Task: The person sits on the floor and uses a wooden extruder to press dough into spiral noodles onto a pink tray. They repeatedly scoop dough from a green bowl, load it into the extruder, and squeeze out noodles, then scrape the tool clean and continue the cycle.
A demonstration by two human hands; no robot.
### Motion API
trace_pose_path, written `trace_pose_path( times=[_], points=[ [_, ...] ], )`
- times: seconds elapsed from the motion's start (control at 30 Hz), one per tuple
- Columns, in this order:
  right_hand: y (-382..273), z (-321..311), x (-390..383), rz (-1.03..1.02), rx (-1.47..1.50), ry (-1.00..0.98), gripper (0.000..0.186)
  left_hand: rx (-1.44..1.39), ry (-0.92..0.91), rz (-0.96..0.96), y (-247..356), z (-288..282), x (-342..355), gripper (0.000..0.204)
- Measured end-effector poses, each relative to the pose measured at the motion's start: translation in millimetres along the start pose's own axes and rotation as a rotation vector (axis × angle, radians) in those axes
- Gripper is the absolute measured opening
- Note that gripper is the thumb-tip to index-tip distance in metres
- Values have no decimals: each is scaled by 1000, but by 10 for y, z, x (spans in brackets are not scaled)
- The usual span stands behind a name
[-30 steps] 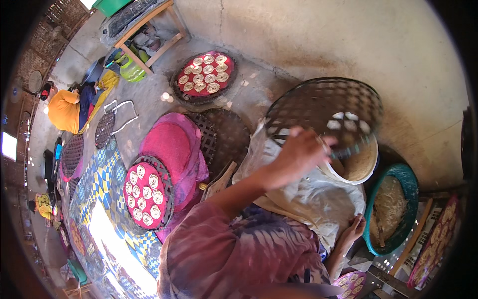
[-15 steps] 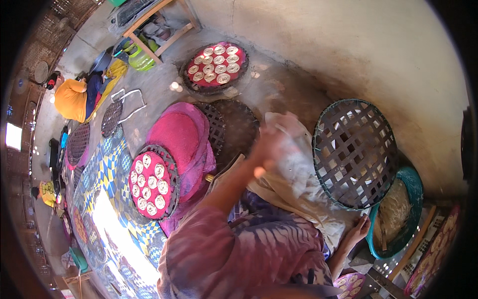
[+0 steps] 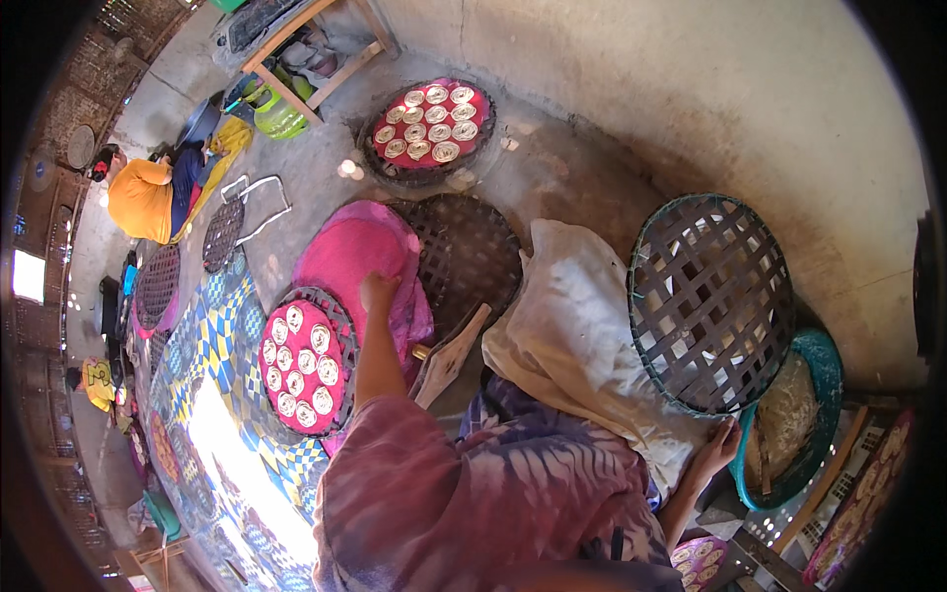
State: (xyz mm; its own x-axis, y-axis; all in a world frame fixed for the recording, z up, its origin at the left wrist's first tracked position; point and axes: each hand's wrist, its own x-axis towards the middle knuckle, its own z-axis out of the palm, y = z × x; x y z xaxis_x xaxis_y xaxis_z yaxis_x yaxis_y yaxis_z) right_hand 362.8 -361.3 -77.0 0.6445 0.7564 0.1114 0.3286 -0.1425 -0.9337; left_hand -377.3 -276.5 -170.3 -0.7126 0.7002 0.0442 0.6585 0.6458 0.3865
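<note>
My left hand is on the rounded pink cloth, its fingers curled and closed against the fabric; their tips are partly hidden. At the right, my right hand grips the lower rim of a round woven lattice tray with a green-bound edge. That tray is tilted up and has nothing on it. A whitish cloth drapes over my lap. Next to the pink cloth lies a round tray lined in pink, bearing several pale coiled strands.
A dark round tray and a flat wooden piece lie ahead of me. A teal basin with pale contents stands at right. Another tray of coils rests near the wall. A person in orange sits far left.
My left hand has swung left from above the whitish cloth to the pink cloth. My right hand has come up to the lattice tray's rim.
</note>
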Motion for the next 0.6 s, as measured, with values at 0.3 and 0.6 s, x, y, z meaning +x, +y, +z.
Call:
trace_pose_path(
  times=[0.3, 0.6],
  points=[
    [-145, 79, -21, 144, 86, 17, 22, -660, 19, 602, 2702, -692, -529, 24],
    [-348, 140, -79, 142, 62, 59, 22, -665, -638, 1537, 4931, -1072, -2178, 21]
  ],
)
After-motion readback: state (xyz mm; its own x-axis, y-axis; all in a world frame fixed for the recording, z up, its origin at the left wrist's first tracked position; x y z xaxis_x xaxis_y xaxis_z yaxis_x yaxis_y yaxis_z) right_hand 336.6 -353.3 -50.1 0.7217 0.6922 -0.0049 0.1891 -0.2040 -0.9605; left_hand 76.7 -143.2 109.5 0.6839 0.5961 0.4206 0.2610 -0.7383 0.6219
